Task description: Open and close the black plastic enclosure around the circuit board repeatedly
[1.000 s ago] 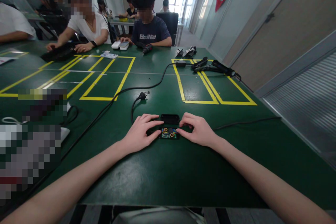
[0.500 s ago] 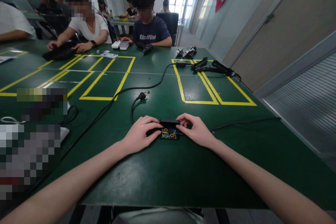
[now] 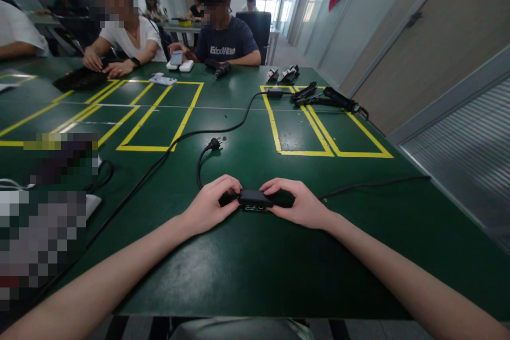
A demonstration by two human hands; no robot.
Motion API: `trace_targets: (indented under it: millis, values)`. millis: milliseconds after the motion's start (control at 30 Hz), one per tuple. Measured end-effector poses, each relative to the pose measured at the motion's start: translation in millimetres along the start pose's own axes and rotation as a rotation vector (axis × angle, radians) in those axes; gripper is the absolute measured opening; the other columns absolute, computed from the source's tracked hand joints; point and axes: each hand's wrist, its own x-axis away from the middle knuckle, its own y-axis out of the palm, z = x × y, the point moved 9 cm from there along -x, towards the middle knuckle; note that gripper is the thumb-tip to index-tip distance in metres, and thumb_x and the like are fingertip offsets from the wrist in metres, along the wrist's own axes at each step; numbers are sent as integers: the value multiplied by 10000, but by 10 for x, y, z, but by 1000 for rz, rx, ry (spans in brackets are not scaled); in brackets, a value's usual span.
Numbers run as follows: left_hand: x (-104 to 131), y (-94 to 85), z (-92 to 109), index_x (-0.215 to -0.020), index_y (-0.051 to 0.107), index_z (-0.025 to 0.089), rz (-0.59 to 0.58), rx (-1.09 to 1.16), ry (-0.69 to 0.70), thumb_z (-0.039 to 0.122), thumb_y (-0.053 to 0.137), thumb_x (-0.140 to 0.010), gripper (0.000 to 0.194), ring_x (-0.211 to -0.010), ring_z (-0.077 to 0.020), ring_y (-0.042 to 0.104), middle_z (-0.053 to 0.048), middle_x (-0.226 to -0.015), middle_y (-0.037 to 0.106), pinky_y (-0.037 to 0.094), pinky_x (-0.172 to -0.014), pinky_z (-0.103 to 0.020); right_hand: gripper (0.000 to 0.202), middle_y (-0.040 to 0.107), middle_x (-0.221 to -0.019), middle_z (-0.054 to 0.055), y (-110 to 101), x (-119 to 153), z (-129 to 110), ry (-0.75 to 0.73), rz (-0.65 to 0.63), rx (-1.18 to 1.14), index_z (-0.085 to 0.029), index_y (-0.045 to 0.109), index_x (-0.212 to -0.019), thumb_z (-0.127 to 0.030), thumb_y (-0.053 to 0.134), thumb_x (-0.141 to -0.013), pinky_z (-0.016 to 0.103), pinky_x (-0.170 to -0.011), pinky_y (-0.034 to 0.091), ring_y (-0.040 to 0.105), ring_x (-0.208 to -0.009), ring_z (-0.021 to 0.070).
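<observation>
While the left hand (image 3: 210,205) and right hand (image 3: 306,206) pinch its ends, the black cover (image 3: 255,197) now largely hides the circuit board (image 3: 254,208).

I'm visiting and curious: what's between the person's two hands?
In the head view, a black cover is between the left hand and the right hand, with a strip of circuit board showing below its near edge.

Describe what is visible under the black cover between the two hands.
Under the cover, a thin strip of green circuit board with small parts shows along the near edge. The cover hides the rest, so what lies farther back cannot be seen.
</observation>
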Motion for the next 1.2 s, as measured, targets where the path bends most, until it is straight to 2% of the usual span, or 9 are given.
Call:
trace_targets:
  millis: [167,267,533,767,900,1067,1200]
  values:
    - [14,53,-15,-994,611,196,-69,-16,-4,136,609,-894,117,-920,-183,699,-54,-1015,717,571,-834,-304,251,764,-1191,124,25,37,-17,-15,-87,75,-212,642,-1027,-245,807,-840,409,-946,581,752,-1076,252]
    - [31,92,-21,-1073,635,200,-118,-55,-10,146,601,-878,205,-941,-196,717,-54,-1032,741,578,-854,-318,216,768,-1178,128,28,33,-37,-37,-99,115,-216,643,-1027,-268,788,-876,410,-942,583,752,-1069,251]
    - [36,101,15,-1128,636,193,-139,-72,5,164,605,-851,280,-1009,-229,711,-85,-1106,744,580,-904,-366,154,780,-1093,125,51,39,-183,-241,-65,270,-215,642,-1017,-245,741,-903,384,-848,602,752,-979,241]
    - [39,139,-10,-1099,632,213,-155,-103,20,241,774,-830,305,-1050,-252,715,-84,-1135,753,568,-937,-402,213,762,-1137,114,73,28,-160,-206,-114,289,-218,644,-1034,-223,771,-864,369,-869,596,742,-1024,237]
    - [47,154,-11,-1106,624,214,-164,-120,36,222,760,-870,273,-1062,-248,714,-82,-1151,752,559,-938,-396,251,759,-1146,113,94,30,-137,-195,-141,334,-221,642,-1039,-215,793,-838,369,-861,588,738,-1027,243]
    - [43,192,44,-1090,615,208,-195,-160,88,219,728,-908,215,-1053,-254,707,-90,-1163,746,550,-914,-391,239,758,-1085,110,130,32,-185,-252,-149,415,-215,613,-1008,-222,789,-847,373,-831,573,725,-975,249]
    - [36,232,39,-1140,621,208,-216,-211,64,219,715,-895,263,-1046,-263,697,-91,-1135,742,556,-918,-402,226,740,-1050,107,166,18,-202,-254,-155,439,-213,595,-992,-243,774,-858,357,-785,555,705,-938,245]
